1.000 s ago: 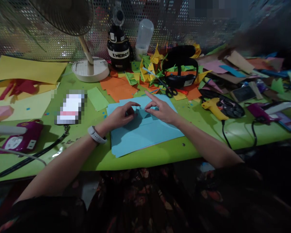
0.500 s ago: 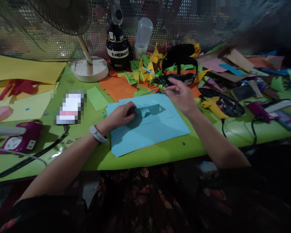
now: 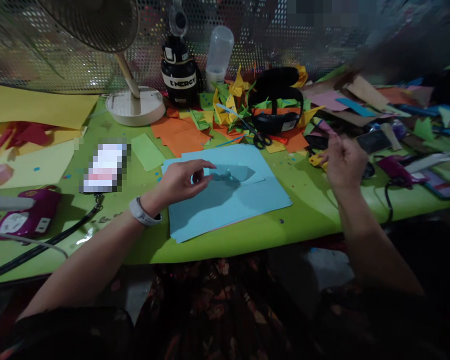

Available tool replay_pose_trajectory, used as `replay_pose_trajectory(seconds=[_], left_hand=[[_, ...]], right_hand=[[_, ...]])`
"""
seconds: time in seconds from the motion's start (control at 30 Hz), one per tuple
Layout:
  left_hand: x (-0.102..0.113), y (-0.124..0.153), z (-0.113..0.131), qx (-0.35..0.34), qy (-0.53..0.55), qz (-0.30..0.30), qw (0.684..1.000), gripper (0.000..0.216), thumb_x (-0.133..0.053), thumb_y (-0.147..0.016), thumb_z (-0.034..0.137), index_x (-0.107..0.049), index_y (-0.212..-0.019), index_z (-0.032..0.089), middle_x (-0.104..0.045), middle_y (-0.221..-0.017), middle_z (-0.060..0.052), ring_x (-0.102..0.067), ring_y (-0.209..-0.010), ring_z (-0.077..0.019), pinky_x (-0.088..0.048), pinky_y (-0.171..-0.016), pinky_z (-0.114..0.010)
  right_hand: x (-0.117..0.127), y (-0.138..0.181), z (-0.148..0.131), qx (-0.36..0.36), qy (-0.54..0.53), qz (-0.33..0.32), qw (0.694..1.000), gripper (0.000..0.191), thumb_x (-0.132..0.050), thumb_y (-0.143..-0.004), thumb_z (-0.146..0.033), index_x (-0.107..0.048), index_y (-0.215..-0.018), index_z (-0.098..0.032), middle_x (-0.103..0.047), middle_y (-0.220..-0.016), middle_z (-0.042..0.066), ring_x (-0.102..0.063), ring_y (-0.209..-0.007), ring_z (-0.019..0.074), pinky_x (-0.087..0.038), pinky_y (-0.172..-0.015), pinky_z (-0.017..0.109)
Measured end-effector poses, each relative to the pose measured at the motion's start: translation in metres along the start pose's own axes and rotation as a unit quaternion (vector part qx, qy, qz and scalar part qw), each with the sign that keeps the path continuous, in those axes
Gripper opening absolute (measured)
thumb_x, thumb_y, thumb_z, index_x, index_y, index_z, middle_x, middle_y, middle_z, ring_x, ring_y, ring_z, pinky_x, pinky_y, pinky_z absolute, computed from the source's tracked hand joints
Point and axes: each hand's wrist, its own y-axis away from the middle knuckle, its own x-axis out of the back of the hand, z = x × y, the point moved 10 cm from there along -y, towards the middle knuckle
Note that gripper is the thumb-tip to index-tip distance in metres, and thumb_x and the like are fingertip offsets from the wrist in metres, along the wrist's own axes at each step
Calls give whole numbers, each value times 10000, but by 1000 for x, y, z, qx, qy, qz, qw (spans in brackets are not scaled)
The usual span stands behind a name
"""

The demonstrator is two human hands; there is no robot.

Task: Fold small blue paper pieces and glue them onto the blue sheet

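Note:
My left hand (image 3: pixel 183 181) pinches the left end of a small folded blue paper piece (image 3: pixel 230 173), which stands slightly raised over a stack of light blue paper sheets (image 3: pixel 243 200) on the green table (image 3: pixel 307 200). A white band is on that wrist. Off to the right, my right hand (image 3: pixel 343 161) is over a yellow glue gun (image 3: pixel 316 160), its fingers curled round the gun's body. Only the gun's yellow front end shows beside the fingers.
Scissors (image 3: pixel 261 141) lie behind the blue sheets among orange paper (image 3: pixel 180 132) and folded yellow and green paper shapes (image 3: pixel 228 105). A fan base (image 3: pixel 135 105), a black bottle (image 3: pixel 179 75) and a black headset (image 3: pixel 277 107) stand at the back. A purple device (image 3: pixel 26 217) sits left.
My right hand left the folded blue piece, passed over the scissors and swung right onto the yellow glue gun. My left hand stayed pinched on the blue piece.

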Motion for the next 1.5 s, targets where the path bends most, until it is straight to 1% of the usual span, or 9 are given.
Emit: replay_pose_trajectory(seconds=[0.13,0.3,0.4,0.5,0.67,0.93,1.13,1.3,1.5], left_hand=[[-3,2,11,-16,-16,-31,999,227,-587,-884,292,-718,-1038,190,-628,-640,19,-518,-550,-83,-390,-567,-207],[-2,2,-12,108,-33,-59,992,221,-608,-862,337,-679,-757,156,-561,-514,24,-447,-451,-74,-323,-481,-210],[1,2,-35,193,41,-43,979,222,-611,-863,343,-653,-955,146,-582,-531,37,-487,-437,-82,-358,-471,-200],[-17,0,-49,223,123,-113,960,469,-612,-851,297,-526,-1291,160,-601,-575,60,-523,-430,-96,-390,-459,-202],[-38,-4,-52,192,139,-197,951,524,-591,-830,212,-489,-1343,174,-603,-597,64,-528,-441,-89,-418,-497,-207],[-41,-14,-49,147,53,-172,973,235,-552,-787,195,-598,-1016,165,-559,-596,47,-491,-510,-103,-365,-524,-227],[-43,-11,-51,178,180,-145,957,105,-526,-751,174,-529,-855,186,-516,-574,55,-462,-480,-92,-358,-459,-204],[-43,-6,-55,202,252,-135,937,112,-526,-745,160,-495,-846,194,-534,-546,58,-516,-459,-100,-413,-435,-199],[-40,-5,-55,212,268,-131,931,87,-523,-748,149,-491,-816,192,-527,-520,58,-502,-439,-91,-396,-417,-190]], right_hand=[[-6,5,33,-35,159,-78,984,299,-660,-777,-486,-559,-816,-207,-617,-833,68,-570,-837,225,-445,-815,368],[-23,16,48,-41,292,-193,936,523,-670,-783,-370,-525,-1239,-158,-540,-1232,199,-477,-1151,295,-401,-919,397],[-20,14,50,-72,315,-192,927,640,-688,-776,-376,-442,-1323,-153,-491,-1309,222,-437,-1213,300,-394,-912,396],[-21,13,58,-109,334,-212,912,654,-694,-777,-419,-447,-1322,-153,-513,-1289,227,-486,-1164,306,-403,-866,402],[-28,11,65,-98,347,-229,904,568,-644,-817,-432,-512,-1270,-116,-525,-1259,244,-515,-1151,316,-402,-863,392],[-28,7,66,-118,350,-181,911,547,-684,-792,-391,-580,-1219,-64,-536,-1277,277,-494,-1215,342,-433,-934,428],[-19,11,69,-149,337,-159,916,739,-731,-723,-438,-505,-1321,-66,-537,-1320,280,-504,-1238,374,-445,-968,479],[-19,15,76,-157,365,-191,897,593,-625,-773,-519,-655,-1174,-83,-599,-1255,272,-555,-1184,390,-464,-953,494],[10,1,75,-206,162,-36,965,412,-621,-697,-325,-686,-1048,-120,-676,-1105,213,-611,-1085,345,-466,-939,469]])
